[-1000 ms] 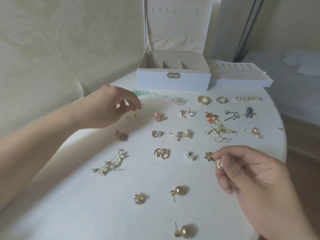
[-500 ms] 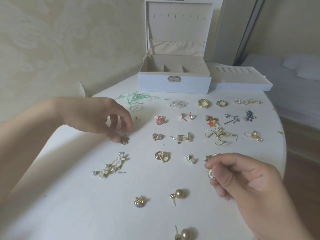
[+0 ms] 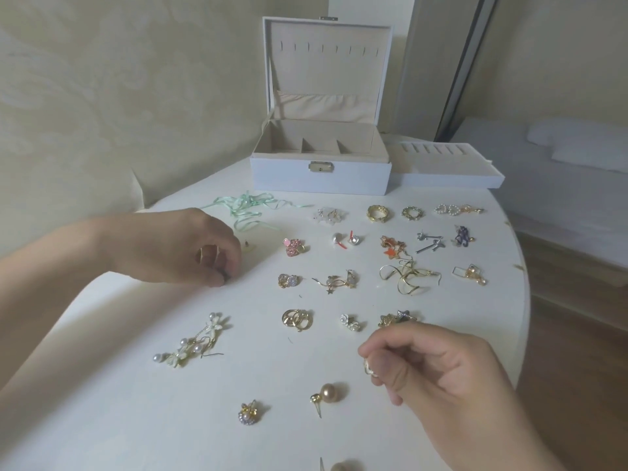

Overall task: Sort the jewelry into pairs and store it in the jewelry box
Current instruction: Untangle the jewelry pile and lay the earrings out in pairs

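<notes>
Pinching small gold earring (image 3: 368, 367), right hand (image 3: 438, 375), round pearl stud (image 3: 331, 392) nearby

I count one open jewelry box (image 3: 319, 178) and one loose tray (image 3: 448, 171) on one white table (image 3: 102, 419). Two gold pearl studs (image 3: 331, 392) lie before me, one cut off at the frame edge, and two gold rings (image 3: 377, 213) sit side by side. One green ribbon (image 3: 248, 205) completes the tally.

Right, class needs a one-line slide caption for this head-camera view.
Left hand pinches a small earring on the table; right hand holds another; open jewelry box waits behind.
</notes>
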`<state>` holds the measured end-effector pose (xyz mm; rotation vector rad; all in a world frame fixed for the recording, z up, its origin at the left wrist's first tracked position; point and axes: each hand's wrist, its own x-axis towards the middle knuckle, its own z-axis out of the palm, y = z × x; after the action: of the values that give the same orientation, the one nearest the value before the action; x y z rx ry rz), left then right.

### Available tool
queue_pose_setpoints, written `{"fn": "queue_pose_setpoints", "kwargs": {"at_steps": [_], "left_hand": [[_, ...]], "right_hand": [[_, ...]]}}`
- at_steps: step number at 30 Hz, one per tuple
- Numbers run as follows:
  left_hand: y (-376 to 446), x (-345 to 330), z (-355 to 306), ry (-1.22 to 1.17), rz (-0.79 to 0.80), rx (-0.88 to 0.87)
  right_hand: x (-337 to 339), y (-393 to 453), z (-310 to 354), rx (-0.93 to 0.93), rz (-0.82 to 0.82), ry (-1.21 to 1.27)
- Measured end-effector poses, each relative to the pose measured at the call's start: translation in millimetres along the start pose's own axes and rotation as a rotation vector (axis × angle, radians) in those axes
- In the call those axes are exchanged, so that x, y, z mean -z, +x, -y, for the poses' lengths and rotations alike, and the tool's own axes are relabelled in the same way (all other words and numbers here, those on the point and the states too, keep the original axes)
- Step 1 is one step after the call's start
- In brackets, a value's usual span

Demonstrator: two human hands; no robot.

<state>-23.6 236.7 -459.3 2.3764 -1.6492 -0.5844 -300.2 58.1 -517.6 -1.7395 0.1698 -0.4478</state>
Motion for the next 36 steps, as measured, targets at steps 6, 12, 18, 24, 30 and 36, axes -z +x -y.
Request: {"fn": "queue_pose_setpoints", "kwargs": {"at_steps": [6, 12, 18, 24, 30, 36], "left_hand": [[1, -2, -7, 0.136, -0.02, -0.043], [3, -9, -16, 0.22, -0.216, -0.141], [6, -16, -21, 0.28, -0.331, -0.174], [8, -12, -12, 0.267, -0.44, -0.117], [7, 1, 23, 0.269, -0.614, 0.041], [10, -4, 30, 0.245, -0.637, 0.077]], "right_hand": [[-1, 2, -2, -0.012, -0.016, -0.027], [-5, 5, -7, -0.026, -0.075, -0.067], [-4, 6, -11, 0.023, -0.118, -0.083], [0, 2, -18, 0.063, -0.164, -0.085], [-2, 2, -20, 0.136, -0.156, -0.083], [1, -1, -15, 0.323, -0.184, -0.25]]}}
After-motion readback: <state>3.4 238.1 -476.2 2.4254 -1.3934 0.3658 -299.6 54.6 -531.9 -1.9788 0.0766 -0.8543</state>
